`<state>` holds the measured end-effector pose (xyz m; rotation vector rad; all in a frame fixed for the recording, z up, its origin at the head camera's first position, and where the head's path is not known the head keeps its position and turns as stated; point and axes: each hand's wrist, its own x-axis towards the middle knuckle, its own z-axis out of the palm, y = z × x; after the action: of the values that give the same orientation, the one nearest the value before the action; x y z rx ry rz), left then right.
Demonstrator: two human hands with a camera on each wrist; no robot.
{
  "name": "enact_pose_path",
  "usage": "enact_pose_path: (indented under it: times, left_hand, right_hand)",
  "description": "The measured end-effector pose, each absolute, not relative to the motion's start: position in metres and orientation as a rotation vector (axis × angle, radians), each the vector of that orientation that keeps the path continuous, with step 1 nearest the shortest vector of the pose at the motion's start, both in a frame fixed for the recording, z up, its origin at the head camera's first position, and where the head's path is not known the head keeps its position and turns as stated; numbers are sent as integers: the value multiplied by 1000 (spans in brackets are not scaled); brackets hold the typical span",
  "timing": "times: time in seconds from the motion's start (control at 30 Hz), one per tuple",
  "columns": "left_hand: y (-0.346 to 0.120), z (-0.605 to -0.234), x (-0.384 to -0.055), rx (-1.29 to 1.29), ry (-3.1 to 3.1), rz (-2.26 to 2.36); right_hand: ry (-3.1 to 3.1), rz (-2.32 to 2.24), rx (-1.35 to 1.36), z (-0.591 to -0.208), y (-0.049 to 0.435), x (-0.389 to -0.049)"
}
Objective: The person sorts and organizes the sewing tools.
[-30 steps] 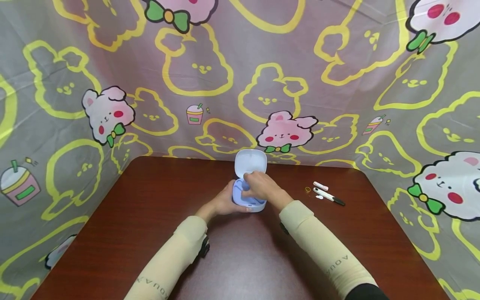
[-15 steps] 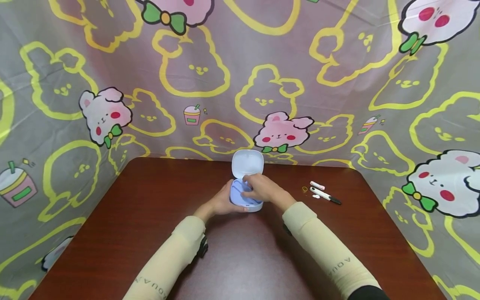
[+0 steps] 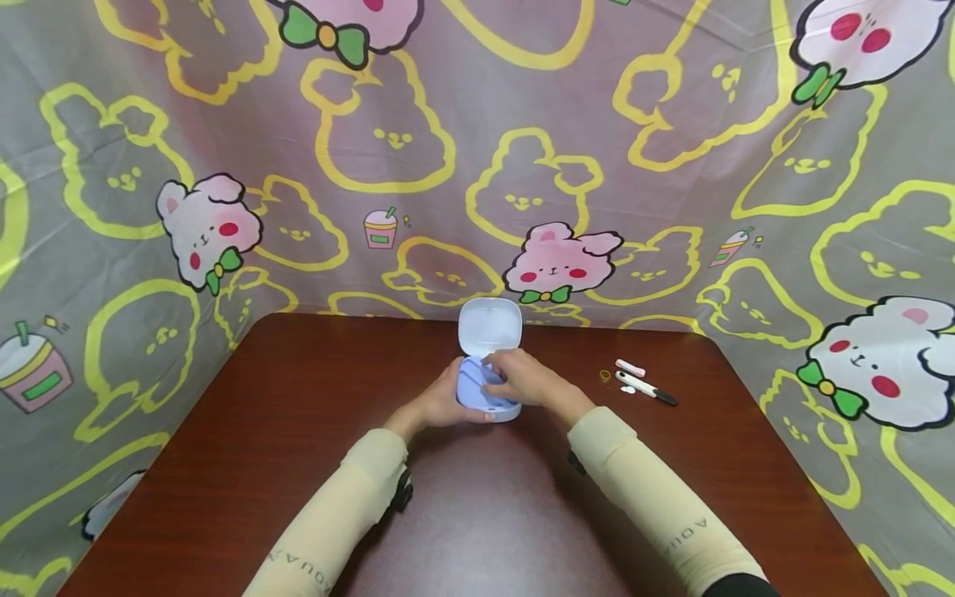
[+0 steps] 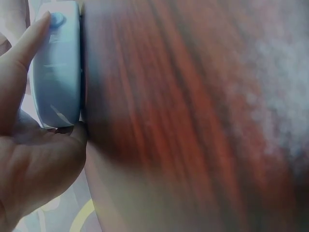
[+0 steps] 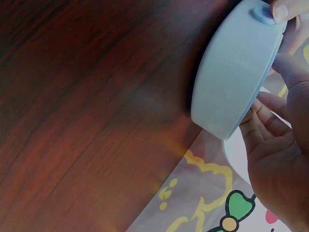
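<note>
A small pale blue case point(image 3: 507, 412) stands on the table with its hinged lid point(image 3: 489, 325) raised at the back. Inside is a lavender tray point(image 3: 470, 380). My left hand point(image 3: 440, 402) grips the case from its left side; in the left wrist view the thumb lies by a round blue button point(image 4: 57, 19) on the front wall. My right hand point(image 3: 525, 380) reaches into the right part of the case, fingers bent, thumb and forefinger apart. Its fingertips are partly hidden behind the case wall in the right wrist view, so whether they pinch anything is unclear.
On the right of the dark wooden table point(image 3: 313, 373) lie a white pen-like stick point(image 3: 647, 388) with a black end, a small pink-and-white piece point(image 3: 630, 367), small white bits point(image 3: 628, 390) and a yellow loop point(image 3: 605, 376). A patterned cloth point(image 3: 433, 108) hangs behind.
My right hand has shifted slightly right and toward me inside the case, uncovering more of the tray. The left hand keeps its grip. The head view has turned a little.
</note>
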<state>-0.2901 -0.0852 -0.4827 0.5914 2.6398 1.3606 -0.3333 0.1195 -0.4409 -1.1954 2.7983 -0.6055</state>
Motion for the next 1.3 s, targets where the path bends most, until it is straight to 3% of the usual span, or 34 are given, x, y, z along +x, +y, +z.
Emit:
enact_pose_path:
  times: [0.3,0.8,1.3]
  left_hand:
    - [-85,-483,-292,573,2635,1363]
    - [-87,-484,-292,551,2628,1385]
    - [-86,-481,-290,542,2628,1371]
  right_hand:
    - [2846,-773,-1181,-427,132,-333]
    - [3093,-1017,-749,-415,153,-360]
    - [3006,-1062,-783,-410,143,-364]
